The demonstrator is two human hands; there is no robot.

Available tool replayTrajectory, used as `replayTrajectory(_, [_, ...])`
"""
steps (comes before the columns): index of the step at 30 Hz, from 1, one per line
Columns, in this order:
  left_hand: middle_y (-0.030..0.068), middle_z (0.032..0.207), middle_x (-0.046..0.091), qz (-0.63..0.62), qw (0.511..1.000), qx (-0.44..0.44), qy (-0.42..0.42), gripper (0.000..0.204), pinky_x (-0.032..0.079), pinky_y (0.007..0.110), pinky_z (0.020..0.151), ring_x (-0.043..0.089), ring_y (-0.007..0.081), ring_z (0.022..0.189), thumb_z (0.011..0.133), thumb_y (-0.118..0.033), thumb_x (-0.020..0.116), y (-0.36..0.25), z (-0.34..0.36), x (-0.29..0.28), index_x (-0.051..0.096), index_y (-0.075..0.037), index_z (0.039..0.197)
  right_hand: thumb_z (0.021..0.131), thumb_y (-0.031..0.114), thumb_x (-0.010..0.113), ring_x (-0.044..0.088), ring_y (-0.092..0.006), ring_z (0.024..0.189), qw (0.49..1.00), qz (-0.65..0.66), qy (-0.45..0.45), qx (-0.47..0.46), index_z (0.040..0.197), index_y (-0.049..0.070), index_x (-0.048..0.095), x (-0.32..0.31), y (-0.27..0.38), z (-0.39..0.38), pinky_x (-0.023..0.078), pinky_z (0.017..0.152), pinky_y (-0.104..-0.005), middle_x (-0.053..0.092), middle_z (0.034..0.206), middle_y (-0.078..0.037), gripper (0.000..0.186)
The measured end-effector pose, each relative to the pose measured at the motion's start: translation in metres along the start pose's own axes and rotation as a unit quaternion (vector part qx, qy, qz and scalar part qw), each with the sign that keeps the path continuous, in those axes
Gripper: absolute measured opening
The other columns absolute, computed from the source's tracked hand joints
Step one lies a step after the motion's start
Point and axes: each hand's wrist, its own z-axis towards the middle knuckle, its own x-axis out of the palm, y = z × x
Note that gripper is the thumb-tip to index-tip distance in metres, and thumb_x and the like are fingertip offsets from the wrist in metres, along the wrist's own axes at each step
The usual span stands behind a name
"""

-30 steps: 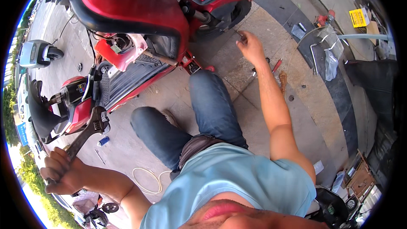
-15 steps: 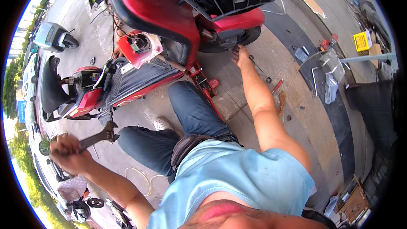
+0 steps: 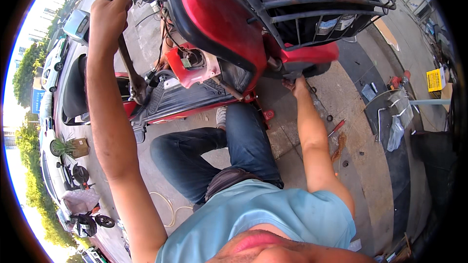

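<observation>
Clutching the wrench [image 3: 127,61], the left hand [image 3: 113,12] keeps its head near the scooter's [image 3: 222,17] footboard [image 3: 187,98] edge; the right hand [image 3: 296,85], grip indiscernible, is at the scooter's fender [image 3: 312,53] edge, paving [image 3: 287,129] nearby.

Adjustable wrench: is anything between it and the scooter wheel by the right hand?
Yes: in this view, the red front shield and footboard lie between the adjustable wrench in the left hand and the front wheel by the right hand.

Light-blue, round-necked, short-sleeved shirt [image 3: 263,210]; blue jeans [image 3: 249,139]; dark bunched waist fabric [image 3: 228,182]; pale shoe [image 3: 221,117]; bare hands [image 3: 111,13].
</observation>
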Motion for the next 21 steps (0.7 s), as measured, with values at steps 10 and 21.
replayTrajectory(10, [-0.0041,0.071,0.054,0.085,0.986,0.121,0.072,0.036,0.036,0.025,0.055,0.044,0.0053,0.062,0.101,-0.041,0.066,0.000,0.034,0.018,0.074,-0.008,0.114,0.098,0.029,0.065,0.063,-0.0270,0.069,0.996,-0.010,0.050,-0.073,0.107,0.011,0.061,-0.014,-0.034,0.018,0.052,0.058,-0.0418,0.067,0.088,-0.010,0.021])
replayTrajectory(21, [0.0014,0.074,0.058,0.028,0.986,0.151,0.059,0.027,0.043,0.033,0.067,0.050,0.0119,0.072,0.104,-0.022,0.063,-0.004,0.033,0.028,0.062,-0.001,0.087,0.096,0.029,0.069,0.050,-0.0168,0.049,0.989,-0.130,0.034,0.062,0.089,0.013,0.058,-0.020,0.032,0.028,0.032,0.041,-0.0312,0.058,0.069,-0.005,0.021])
